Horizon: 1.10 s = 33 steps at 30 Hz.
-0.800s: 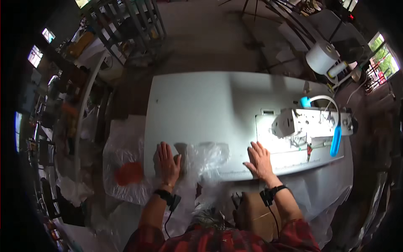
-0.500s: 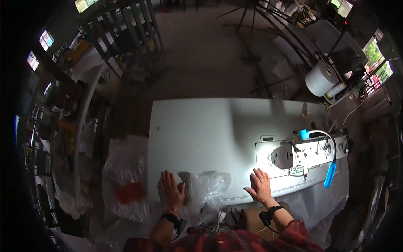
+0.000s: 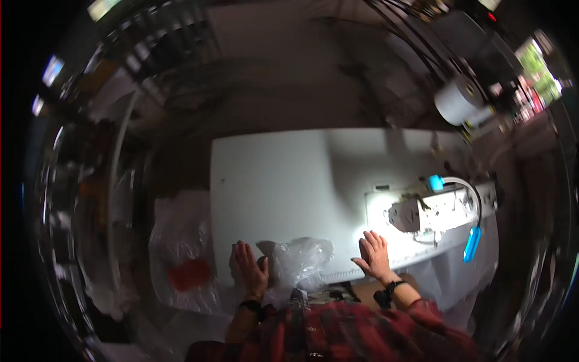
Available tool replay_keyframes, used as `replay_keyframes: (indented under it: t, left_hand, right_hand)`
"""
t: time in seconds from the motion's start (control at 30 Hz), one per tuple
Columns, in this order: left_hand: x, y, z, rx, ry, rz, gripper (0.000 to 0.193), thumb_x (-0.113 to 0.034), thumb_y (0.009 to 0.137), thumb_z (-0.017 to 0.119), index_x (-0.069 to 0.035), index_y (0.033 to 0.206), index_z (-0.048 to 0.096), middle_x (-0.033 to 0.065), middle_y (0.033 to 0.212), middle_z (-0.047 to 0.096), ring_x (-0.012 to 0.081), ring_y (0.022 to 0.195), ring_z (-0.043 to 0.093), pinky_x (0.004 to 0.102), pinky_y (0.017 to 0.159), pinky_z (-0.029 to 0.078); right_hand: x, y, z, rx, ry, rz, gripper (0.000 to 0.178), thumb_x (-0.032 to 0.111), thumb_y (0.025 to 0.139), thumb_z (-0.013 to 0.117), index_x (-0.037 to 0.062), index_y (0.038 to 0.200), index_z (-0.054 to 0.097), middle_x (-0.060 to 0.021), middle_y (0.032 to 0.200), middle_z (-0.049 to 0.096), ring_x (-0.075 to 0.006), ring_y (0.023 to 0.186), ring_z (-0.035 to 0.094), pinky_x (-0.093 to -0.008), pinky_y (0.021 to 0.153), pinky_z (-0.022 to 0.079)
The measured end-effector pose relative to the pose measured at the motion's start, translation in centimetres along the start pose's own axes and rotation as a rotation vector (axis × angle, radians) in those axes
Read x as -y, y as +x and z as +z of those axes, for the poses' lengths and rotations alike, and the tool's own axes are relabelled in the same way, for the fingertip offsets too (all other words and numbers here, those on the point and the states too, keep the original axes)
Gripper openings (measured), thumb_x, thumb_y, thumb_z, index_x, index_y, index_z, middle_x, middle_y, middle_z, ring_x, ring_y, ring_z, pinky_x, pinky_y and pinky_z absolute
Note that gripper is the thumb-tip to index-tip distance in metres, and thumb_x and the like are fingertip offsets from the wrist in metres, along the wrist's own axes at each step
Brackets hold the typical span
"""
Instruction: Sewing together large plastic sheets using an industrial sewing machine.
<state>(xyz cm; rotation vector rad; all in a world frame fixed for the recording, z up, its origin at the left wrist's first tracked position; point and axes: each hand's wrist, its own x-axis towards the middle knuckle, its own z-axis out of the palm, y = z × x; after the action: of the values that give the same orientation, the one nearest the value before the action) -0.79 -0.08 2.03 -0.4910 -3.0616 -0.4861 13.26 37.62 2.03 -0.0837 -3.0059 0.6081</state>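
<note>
My left hand (image 3: 251,268) rests at the front left of a white sewing table (image 3: 271,181), fingers stretched out and holding nothing. My right hand (image 3: 374,256) lies near the front edge, just left of the sewing machine (image 3: 404,215), palm down with the thumb apart. Between the hands, a crumpled clear plastic bag (image 3: 304,259) hangs over the table's front edge. A blue lamp (image 3: 472,244) on a bent neck stands over the brightly lit machine. Dark bands circle both wrists.
Clear plastic sheeting (image 3: 181,229) with a red patch (image 3: 189,275) lies left of the table. A large white thread cone (image 3: 458,101) stands beyond the back right corner. Blurred slatted furniture (image 3: 163,48) is at the far left, and dark metal bars (image 3: 416,48) at the far right.
The view has shifted and blurred, so the table sits slightly higher and more of my shirt shows. Both hands stay flat in about the same places on the table.
</note>
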Motion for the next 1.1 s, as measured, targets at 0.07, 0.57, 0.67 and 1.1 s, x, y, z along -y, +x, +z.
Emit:
replay_keyframes:
  t: [0.07,0.57,0.67,1.1]
  left_hand:
    - [0.1,-0.2,-0.2,-0.029,0.088,0.06,0.069,-0.034,0.095,0.06,0.005,0.146,0.035,0.0231,0.155,0.033,0.0429,0.145,0.028,0.053,0.119,0.024]
    - [-0.2,0.3,2.2,-0.247,0.214,0.227,0.06,-0.04,0.101,0.049,0.005,0.141,0.045,0.0231,0.149,0.044,0.0431,0.135,0.044,0.0515,0.111,0.037]
    - [0.5,0.3,2.8,-0.254,0.24,0.238,0.061,-0.042,0.102,0.046,0.005,0.141,0.046,0.023,0.148,0.045,0.0434,0.134,0.045,0.052,0.11,0.038]
    - [1.2,0.6,3.4,-0.236,0.181,0.236,0.062,-0.04,0.103,0.043,0.008,0.141,0.042,0.0258,0.148,0.043,0.0461,0.136,0.041,0.0564,0.11,0.035]
  right_hand:
    - [0.1,-1.1,-0.5,0.01,0.018,0.038,0.071,0.055,0.087,0.064,0.0024,0.132,0.053,-0.0182,0.148,0.043,-0.0384,0.139,0.036,-0.0556,0.113,0.026]
    - [-1.0,-1.4,-2.0,0.032,0.026,0.057,0.069,0.05,0.086,0.068,0.0023,0.134,0.053,-0.0161,0.15,0.041,-0.0344,0.142,0.035,-0.052,0.114,0.029]
    - [-1.1,-1.3,-1.8,0.024,0.03,0.043,0.069,0.05,0.086,0.068,0.0022,0.134,0.053,-0.0163,0.15,0.041,-0.0346,0.142,0.035,-0.0531,0.113,0.029]
    - [-0.9,-0.6,-2.6,0.14,0.019,0.093,0.069,0.055,0.088,0.063,0.0049,0.134,0.054,-0.0152,0.151,0.041,-0.0337,0.142,0.035,-0.0527,0.114,0.03]
